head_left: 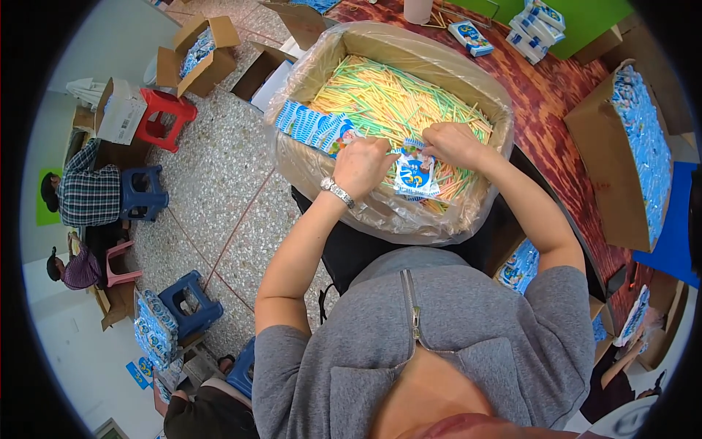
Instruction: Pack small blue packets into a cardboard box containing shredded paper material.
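A blue-and-white packet point(414, 174) hangs upright between my hands, over the near side of the carton. My left hand point(360, 167) is closed, its fingertips pinching the upper left part of the packet. From the other side my right hand point(455, 144) pinches the packet's top right corner. Below and beyond them lie many thin pastel sticks point(398, 91), yellow, green and pink, filling a carton lined with clear plastic point(409, 35). A row of overlapping blue-striped packets point(314, 126) rests on the sticks at the left, next to my left hand. The packet's contents are hidden.
A red patterned table point(541, 113) carries small packet boxes point(537, 31) at the back right. A large carton of blue packets point(621, 154) stands at the right. On the speckled floor are stools, including a red one point(162, 117), and an open carton point(199, 57). Other people sit at the left.
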Motion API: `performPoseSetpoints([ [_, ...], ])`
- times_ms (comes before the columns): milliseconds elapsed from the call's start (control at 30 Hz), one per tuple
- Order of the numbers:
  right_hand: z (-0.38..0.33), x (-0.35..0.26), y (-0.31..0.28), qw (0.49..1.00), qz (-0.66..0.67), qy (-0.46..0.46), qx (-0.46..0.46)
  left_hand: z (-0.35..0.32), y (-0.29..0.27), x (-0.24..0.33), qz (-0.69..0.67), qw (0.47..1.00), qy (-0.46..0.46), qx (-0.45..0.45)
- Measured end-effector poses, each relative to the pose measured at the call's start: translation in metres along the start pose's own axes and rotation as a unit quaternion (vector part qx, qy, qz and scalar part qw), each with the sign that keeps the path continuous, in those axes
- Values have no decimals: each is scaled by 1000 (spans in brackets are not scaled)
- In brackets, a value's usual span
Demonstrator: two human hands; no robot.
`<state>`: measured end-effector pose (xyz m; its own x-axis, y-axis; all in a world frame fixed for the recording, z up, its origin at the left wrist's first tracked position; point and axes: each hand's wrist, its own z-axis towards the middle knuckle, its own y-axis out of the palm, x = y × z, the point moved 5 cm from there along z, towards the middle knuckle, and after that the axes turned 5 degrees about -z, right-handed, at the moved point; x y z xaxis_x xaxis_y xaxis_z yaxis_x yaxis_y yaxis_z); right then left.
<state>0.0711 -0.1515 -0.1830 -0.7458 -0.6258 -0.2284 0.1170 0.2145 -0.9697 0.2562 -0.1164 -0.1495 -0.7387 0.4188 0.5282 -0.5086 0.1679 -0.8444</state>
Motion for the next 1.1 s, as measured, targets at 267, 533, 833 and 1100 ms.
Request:
performPoseSetpoints([
  [267, -18, -19, -38, 975, -104, -127, 148, 3, 2, 11, -72, 997, -9, -12],
  [533, -16, -20, -52, 960, 253, 25, 120, 7, 23, -6, -274, 960, -49, -25],
  [833, 31, 16, -55, 860, 490, 77, 119, 3, 0, -10, -262, 958, -73, 90],
  [1100, 77, 26, -7, 967, -27, 251, -44, -4, -6, -24, -329, 919, -104, 191],
])
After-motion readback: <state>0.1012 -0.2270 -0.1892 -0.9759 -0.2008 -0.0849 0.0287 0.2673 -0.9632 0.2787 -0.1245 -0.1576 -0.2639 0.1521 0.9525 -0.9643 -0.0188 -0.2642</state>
